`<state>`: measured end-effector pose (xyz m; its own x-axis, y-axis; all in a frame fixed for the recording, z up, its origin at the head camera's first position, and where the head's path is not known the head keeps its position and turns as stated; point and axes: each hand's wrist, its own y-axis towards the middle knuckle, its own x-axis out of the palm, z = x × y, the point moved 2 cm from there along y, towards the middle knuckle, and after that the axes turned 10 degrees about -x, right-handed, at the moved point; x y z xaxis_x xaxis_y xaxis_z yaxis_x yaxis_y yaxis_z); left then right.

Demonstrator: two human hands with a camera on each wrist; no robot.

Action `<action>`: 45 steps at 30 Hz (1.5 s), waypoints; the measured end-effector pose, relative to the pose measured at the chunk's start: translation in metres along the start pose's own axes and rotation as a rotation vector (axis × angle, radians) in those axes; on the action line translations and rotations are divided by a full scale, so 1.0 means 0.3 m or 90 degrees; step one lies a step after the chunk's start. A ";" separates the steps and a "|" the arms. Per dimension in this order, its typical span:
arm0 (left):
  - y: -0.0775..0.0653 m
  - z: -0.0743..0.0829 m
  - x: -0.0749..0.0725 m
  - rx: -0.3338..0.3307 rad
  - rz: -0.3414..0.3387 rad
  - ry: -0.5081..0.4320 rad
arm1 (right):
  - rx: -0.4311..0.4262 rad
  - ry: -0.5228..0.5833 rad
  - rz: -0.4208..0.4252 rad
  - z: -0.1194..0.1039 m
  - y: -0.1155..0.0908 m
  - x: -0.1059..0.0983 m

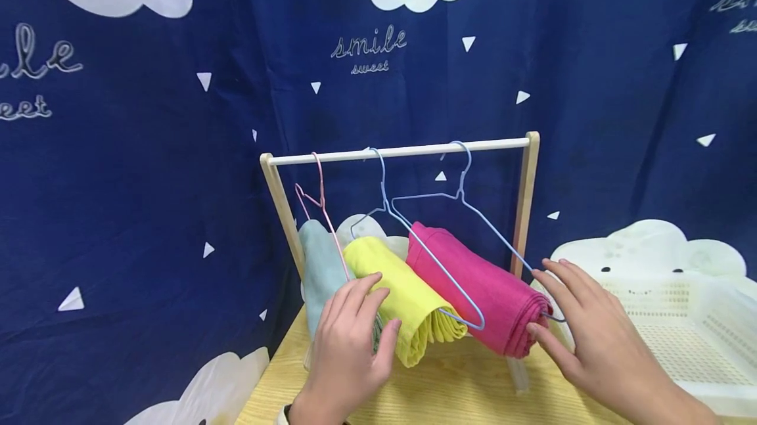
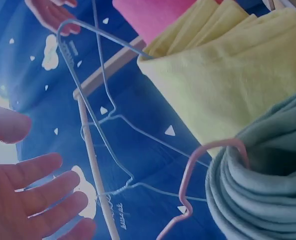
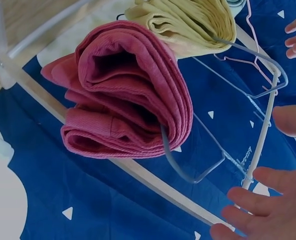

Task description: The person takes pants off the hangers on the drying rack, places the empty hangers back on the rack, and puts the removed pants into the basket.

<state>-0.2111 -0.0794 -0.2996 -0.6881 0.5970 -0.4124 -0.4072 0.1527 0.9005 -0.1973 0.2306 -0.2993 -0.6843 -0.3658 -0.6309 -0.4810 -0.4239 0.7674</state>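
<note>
Three folded cloths hang over hangers on a small rack [image 1: 526, 201]. Leftmost is a grey-green cloth [image 1: 319, 261] on a pink hanger [image 1: 332, 231]. Beside it a yellow cloth [image 1: 396, 287] drapes over a blue hanger [image 1: 437, 259], and at the right a magenta cloth [image 1: 467, 274] hangs on another blue hanger [image 1: 493, 228]. My left hand [image 1: 349, 353], fingers spread, overlaps the grey-green cloth in the head view; the left wrist view shows its palm holding nothing. My right hand [image 1: 600, 333] has its fingers apart beside the magenta roll's near end, also holding nothing.
At the right stands a white plastic basket [image 1: 674, 333] with perforated walls. Under the rack is a light wood-grain table [image 1: 467, 392]. A dark blue curtain [image 1: 177, 162] with clouds and triangles hangs close behind.
</note>
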 end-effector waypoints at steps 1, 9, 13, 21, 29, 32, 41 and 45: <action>-0.001 -0.006 -0.003 -0.007 0.000 -0.003 | 0.002 0.001 -0.001 0.001 0.001 -0.001; -0.017 -0.052 -0.015 -0.044 -0.001 -0.026 | -0.007 0.031 0.033 0.013 0.003 -0.003; -0.012 -0.084 -0.032 -0.070 0.010 -0.027 | -0.004 0.033 0.036 0.019 0.000 0.000; 0.007 -0.187 -0.050 -0.136 0.049 -0.020 | 0.001 0.032 0.041 0.028 -0.003 0.002; 0.012 -0.314 -0.024 -0.310 -0.004 -0.047 | 0.006 0.026 0.042 0.042 -0.008 0.005; 0.013 -0.357 -0.013 -0.374 -0.041 -0.047 | 0.003 0.025 0.045 0.046 -0.009 0.005; 0.041 -0.467 0.016 -0.503 -0.143 -0.026 | 0.015 0.018 0.047 0.045 -0.006 -0.007; 0.055 -0.506 0.032 -0.537 -0.169 -0.015 | 0.025 0.013 0.035 0.046 -0.009 -0.011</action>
<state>-0.3156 -0.1906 -0.3096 -0.4997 0.6419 -0.5816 -0.8652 -0.3379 0.3704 -0.2014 0.2442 -0.2977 -0.6990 -0.4048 -0.5895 -0.4641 -0.3705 0.8046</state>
